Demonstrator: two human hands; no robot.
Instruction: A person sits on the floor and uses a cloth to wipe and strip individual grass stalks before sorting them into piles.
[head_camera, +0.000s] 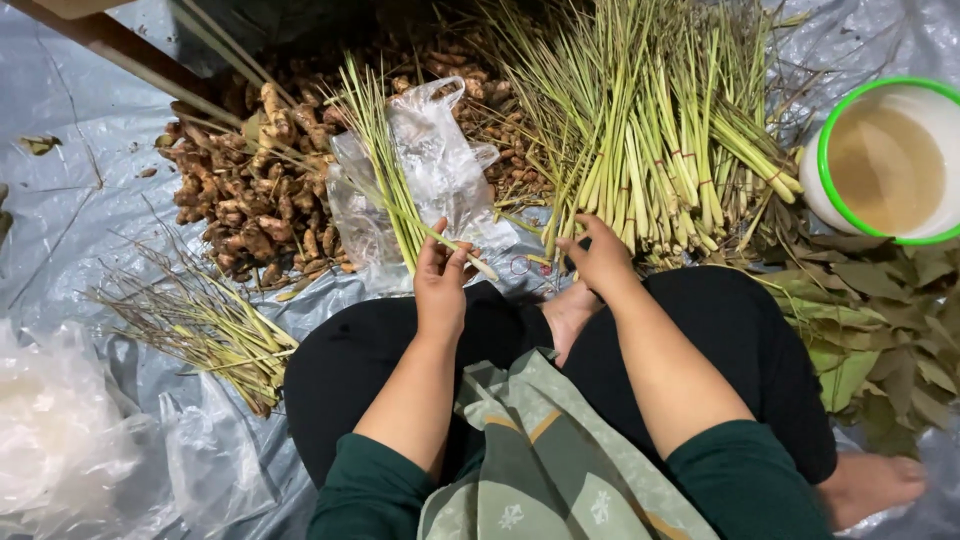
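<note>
My left hand grips a small bunch of green lemongrass stalks whose tops fan up and to the left, in front of a crumpled clear plastic bag. My right hand reaches into the base of a large heap of lemongrass stalks, fingers closing around the stalk ends; whether it holds one is unclear. I sit cross-legged in black trousers, with a green patterned cloth in my lap.
A pile of brown ginger roots lies at the left. Trimmed stalk scraps sit at the lower left, dried leaves at the right, and a green-rimmed white bucket of murky water at the upper right. Grey plastic sheeting covers the floor.
</note>
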